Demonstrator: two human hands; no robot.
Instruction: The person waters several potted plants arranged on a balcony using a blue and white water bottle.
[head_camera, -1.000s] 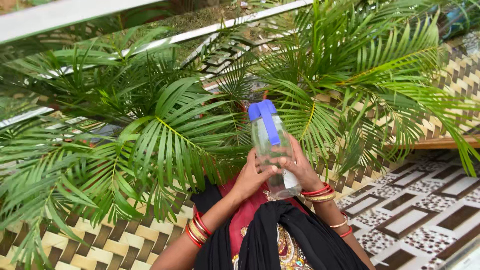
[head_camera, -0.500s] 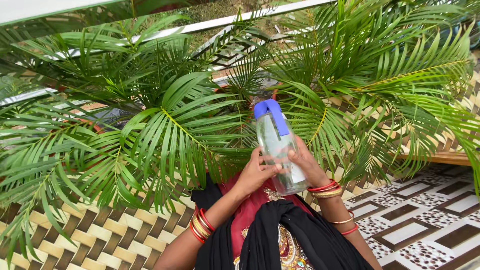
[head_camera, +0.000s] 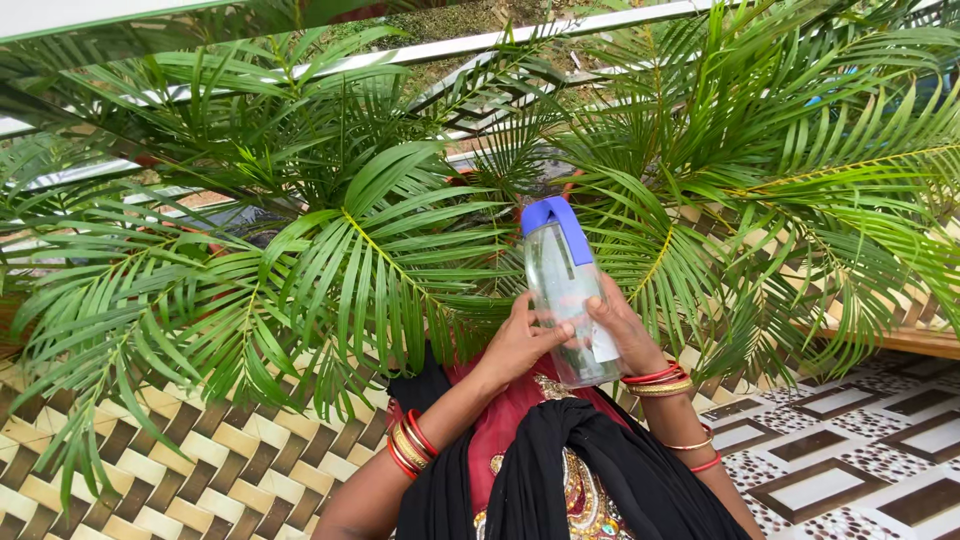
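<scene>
Green palm fronds (head_camera: 330, 250) are spreading at left; the left hand (head_camera: 520, 345) and right hand (head_camera: 618, 335) are both clamping the clear plastic bottle (head_camera: 565, 300), upright before the chest. It is probably light, smooth (perhaps slippery), best gripped by 2 hands mid-body below the blue cap (head_camera: 555, 218).

One label in sight: a small white rectangular label (head_camera: 603, 345) on the lower right side of the clear bottle (head_camera: 565, 290) with the blue cap, near centre, partly covered by the right hand (head_camera: 622, 330).
</scene>
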